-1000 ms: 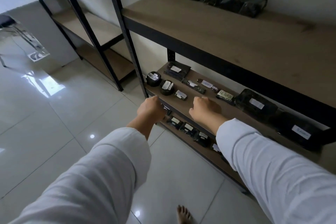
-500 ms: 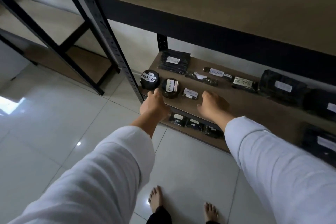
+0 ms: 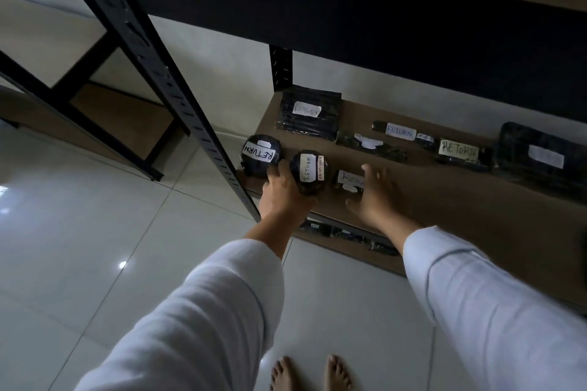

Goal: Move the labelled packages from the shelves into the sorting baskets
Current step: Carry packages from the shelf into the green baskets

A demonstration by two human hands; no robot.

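Packages: round black-wrapped one (image 3: 309,172) at shelf (image 3: 444,200) front edge, prob light, slick film; grab round sides. Left hand (image 3: 282,197) wraps it, right hand (image 3: 376,197) spread over small pkg (image 3: 348,181).

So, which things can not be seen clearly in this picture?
- Sorting baskets: none in the head view.
- Small package: the right hand covers part of its label.
- Big package on the right: label too blurred to read.
- Lower shelf packages: mostly hidden behind both arms.
- Left hand: touches two round packages; grip unclear.
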